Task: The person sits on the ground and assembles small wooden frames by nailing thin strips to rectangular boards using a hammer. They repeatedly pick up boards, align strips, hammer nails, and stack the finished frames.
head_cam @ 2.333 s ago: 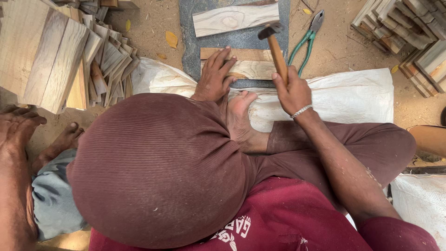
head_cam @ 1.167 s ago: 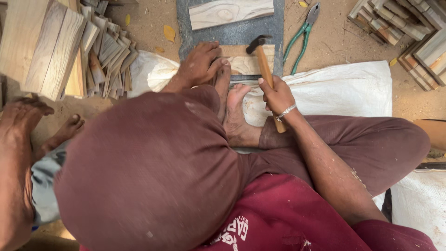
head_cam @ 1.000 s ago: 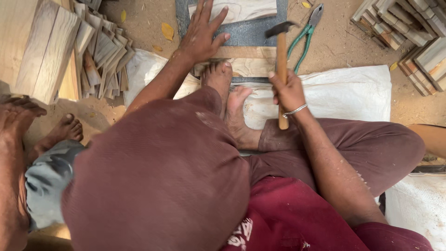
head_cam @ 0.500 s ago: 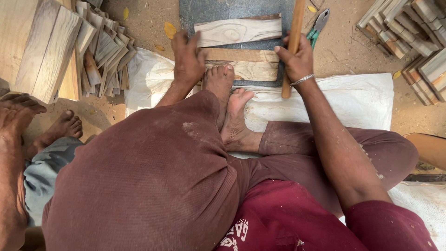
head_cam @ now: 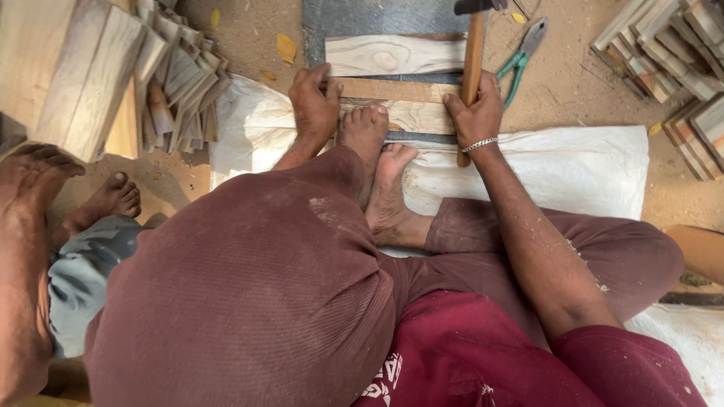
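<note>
My left hand (head_cam: 314, 105) presses on the left end of a thin wooden strip (head_cam: 392, 90) that lies across a wider pale board (head_cam: 411, 117). My bare feet (head_cam: 377, 162) rest against that board's near edge. My right hand (head_cam: 477, 113) grips the wooden handle of a hammer (head_cam: 473, 53), its dark head at the top edge of the view. Another pale plank (head_cam: 396, 54) lies beyond, on a dark grey slab (head_cam: 377, 16).
Green-handled pliers (head_cam: 524, 53) lie on the sandy ground right of the hammer. Stacks of cut wood pieces sit at the left (head_cam: 113, 75) and top right (head_cam: 671, 53). A white sack (head_cam: 558, 169) covers the ground. Another person's feet (head_cam: 98, 203) are at the left.
My left hand came back from the far plank onto the strip's left end. The hammer swung from near the board up and away, handle now upright. My head and view shifted.
</note>
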